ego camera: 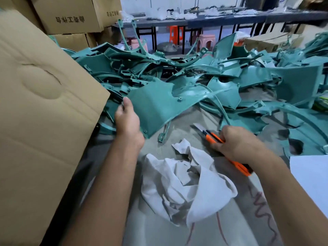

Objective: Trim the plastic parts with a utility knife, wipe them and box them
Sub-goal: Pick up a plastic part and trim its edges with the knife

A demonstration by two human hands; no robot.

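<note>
Left hand (126, 119) grips the near-left edge of a broad teal plastic panel (158, 105), fingers curled over its rim where it leans off the heap of teal parts (204, 75) spread across the grey desk (179, 125). Right hand (237, 142) holds the orange utility knife (211, 137), fist wrapped round the handle, blade extended and pointing away toward the pile, just above the desk. A crumpled white cloth (186, 185) lies between the forearms, near both hands.

The step looks like drawing one panel free for trimming. Best to pull it clear of the tangled strips first, lay it flat and steady, then run the blade along the flash away from the gripping fingers, keeping the knife well apart from the left wrist.

At the left a large cardboard box (40, 96) stands tilted beside the pile; its inside is hidden, so what it holds cannot be told. Closed cartons (71, 16) are stacked behind it.
</note>
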